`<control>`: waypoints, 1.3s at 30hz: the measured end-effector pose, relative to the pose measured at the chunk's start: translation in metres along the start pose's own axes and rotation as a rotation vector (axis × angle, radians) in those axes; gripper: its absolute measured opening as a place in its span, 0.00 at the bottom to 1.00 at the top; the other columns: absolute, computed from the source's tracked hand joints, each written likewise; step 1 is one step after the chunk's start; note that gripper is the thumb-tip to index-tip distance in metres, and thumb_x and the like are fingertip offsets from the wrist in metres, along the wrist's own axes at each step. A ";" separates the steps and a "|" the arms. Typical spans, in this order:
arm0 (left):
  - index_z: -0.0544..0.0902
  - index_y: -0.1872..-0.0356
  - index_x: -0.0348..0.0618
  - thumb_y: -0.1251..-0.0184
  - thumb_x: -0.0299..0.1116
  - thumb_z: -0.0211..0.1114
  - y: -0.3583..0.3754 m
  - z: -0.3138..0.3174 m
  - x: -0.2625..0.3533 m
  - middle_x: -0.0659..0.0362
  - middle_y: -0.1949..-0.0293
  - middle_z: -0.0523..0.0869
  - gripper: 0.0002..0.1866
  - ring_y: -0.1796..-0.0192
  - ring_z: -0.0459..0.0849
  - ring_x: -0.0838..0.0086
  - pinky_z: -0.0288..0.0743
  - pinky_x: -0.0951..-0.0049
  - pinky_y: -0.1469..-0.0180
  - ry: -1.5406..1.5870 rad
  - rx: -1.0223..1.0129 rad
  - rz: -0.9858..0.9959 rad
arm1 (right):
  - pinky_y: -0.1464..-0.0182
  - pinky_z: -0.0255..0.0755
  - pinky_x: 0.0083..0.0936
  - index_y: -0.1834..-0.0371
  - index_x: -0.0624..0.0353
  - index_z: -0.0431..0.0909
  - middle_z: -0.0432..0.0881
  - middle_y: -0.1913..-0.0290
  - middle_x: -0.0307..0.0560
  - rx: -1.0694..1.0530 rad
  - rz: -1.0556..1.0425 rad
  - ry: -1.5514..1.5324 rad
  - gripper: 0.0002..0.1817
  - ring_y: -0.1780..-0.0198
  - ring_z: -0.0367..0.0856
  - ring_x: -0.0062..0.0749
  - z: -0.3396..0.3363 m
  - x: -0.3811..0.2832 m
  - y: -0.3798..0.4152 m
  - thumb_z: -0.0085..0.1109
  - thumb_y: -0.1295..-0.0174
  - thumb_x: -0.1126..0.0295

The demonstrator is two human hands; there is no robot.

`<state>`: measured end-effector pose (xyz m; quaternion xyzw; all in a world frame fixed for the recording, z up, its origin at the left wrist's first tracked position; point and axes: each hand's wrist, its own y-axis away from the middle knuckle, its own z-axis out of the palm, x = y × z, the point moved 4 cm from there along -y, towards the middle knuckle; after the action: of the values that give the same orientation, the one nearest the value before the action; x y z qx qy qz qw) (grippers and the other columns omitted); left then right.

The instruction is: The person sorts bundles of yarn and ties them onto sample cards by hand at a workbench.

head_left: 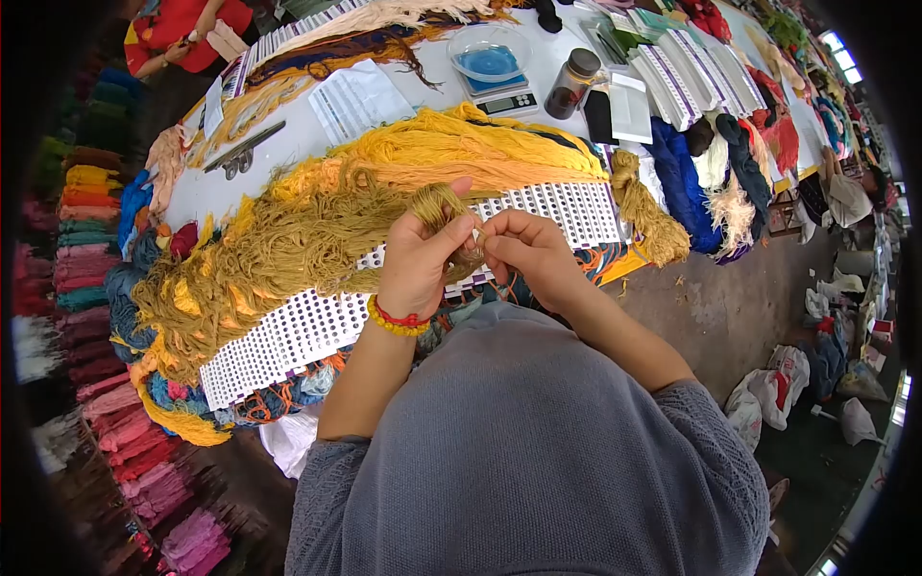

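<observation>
My left hand [421, 259], with red and yellow bracelets at the wrist, is closed round a looped bundle of olive-gold thread [438, 204]. Close beside it, my right hand [534, 257] pinches at the bundle's right side; a small pale bit shows between the fingertips, too small to name. Under both hands lie white strips with rows of dark holes [288, 331]. Loose olive-brown thread [259, 250] spreads out to the left of my left hand. Behind it runs a long heap of yellow-orange thread [461, 144].
At the back are a digital scale [507, 103] bearing a clear bowl [490, 56], a dark-lidded jar [573, 84], a paper sheet [360, 101] and black scissors [242, 154]. Blue thread [684, 182] hangs over the right edge. Another person in red [182, 38] stands far left.
</observation>
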<state>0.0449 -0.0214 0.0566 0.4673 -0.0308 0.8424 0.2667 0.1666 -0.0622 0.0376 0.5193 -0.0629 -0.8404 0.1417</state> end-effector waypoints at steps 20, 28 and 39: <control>0.73 0.52 0.29 0.39 0.23 0.54 0.002 0.001 0.000 0.59 0.67 0.81 0.14 0.69 0.75 0.82 0.70 0.82 0.63 -0.017 -0.031 -0.039 | 0.82 0.53 0.12 0.73 0.60 0.73 0.66 0.86 0.33 0.001 0.019 -0.037 0.07 0.85 0.60 0.13 -0.008 0.004 0.000 0.51 0.42 0.69; 0.74 0.55 0.30 0.37 0.27 0.53 0.001 -0.005 -0.005 0.57 0.66 0.82 0.12 0.68 0.78 0.80 0.73 0.80 0.63 -0.026 -0.100 -0.138 | 0.84 0.48 0.15 0.67 0.61 0.73 0.56 0.90 0.30 -0.311 0.062 -0.508 0.13 0.88 0.51 0.15 -0.005 0.006 0.001 0.43 0.38 0.64; 0.75 0.54 0.32 0.35 0.35 0.52 0.000 0.004 -0.001 0.55 0.59 0.80 0.16 0.59 0.78 0.77 0.74 0.76 0.58 0.052 0.002 -0.124 | 0.73 0.61 0.09 0.64 0.61 0.74 0.77 0.72 0.34 0.122 -0.039 -0.174 0.07 0.75 0.67 0.10 0.004 -0.012 -0.003 0.56 0.44 0.71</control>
<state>0.0480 -0.0230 0.0582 0.4466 0.0060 0.8361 0.3186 0.1676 -0.0557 0.0492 0.4530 -0.1159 -0.8796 0.0877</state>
